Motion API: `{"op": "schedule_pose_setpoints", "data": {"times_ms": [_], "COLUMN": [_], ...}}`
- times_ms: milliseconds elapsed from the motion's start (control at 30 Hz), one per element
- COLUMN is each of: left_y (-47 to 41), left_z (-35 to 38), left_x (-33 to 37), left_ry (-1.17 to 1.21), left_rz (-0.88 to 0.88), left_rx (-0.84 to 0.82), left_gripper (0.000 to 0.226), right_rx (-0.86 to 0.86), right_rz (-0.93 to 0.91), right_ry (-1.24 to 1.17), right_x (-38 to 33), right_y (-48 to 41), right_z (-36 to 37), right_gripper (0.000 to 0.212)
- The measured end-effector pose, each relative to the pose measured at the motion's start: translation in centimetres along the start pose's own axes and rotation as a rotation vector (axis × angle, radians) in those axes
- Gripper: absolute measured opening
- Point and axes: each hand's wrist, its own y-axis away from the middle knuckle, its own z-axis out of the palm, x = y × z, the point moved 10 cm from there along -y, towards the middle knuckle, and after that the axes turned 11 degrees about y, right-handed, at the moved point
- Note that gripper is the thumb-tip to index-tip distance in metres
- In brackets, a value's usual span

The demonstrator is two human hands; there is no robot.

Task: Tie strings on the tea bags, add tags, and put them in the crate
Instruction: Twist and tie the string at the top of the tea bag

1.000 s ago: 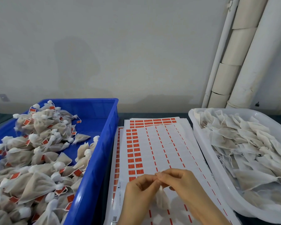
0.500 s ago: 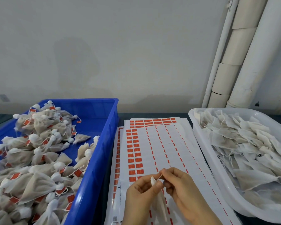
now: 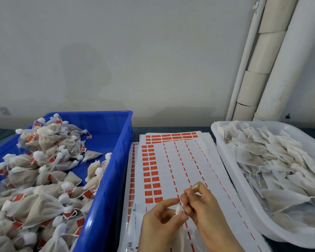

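Through the head view, our left hand (image 3: 160, 217) pinches the gathered neck of a tea bag (image 3: 178, 210) at near centre. Our right hand (image 3: 202, 208) pinches just beside it, on what we take for the string, too fine to see. We judge it best to hold the neck tight and draw the knot snug. The bag hangs over tag sheets (image 3: 189, 160), between the blue crate (image 3: 107, 197) of finished bags, left, and a white tub (image 3: 231, 170) of untied ones, right. Beyond lie dark tabletop (image 3: 171, 129), a plain wall (image 3: 153, 60) and pale pipes (image 3: 280, 60) far right.
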Motion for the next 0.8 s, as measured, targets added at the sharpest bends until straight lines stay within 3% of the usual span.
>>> {"op": "schedule_pose_setpoints", "data": {"times_ms": [300,467,600,700,800], "left_y": [0.8,0.7,1.3,1.5,1.5], "left_z": [1.0,1.0,1.0,1.0,1.9], "left_x": [-0.8,-0.2,0.4,1.6,2.5], "left_ry": [-0.079,-0.174,-0.213,-0.215,-0.385], "left_rz": [-0.057,-0.037,0.019,0.130,0.285], "left_rx": [-0.046,-0.014,0.045,0.095,0.062], "left_gripper": [0.034,0.034,0.024,0.026,0.017], "right_rx": [0.010,0.037,0.020,-0.008,-0.001], "right_rz": [0.090,0.035,-0.068,-0.100,-0.144], "right_ry": [-0.270,-0.203,0.006,0.078,0.085], "right_x": [1.1,0.7,-0.9,-1.8,-2.5], "right_y": [-0.3,0.0,0.2,0.6,0.9], "right_z": [-1.0,-1.5,-1.1,-0.8,-0.6], "right_gripper": [0.022,0.021,0.020,0.018,0.020]}}
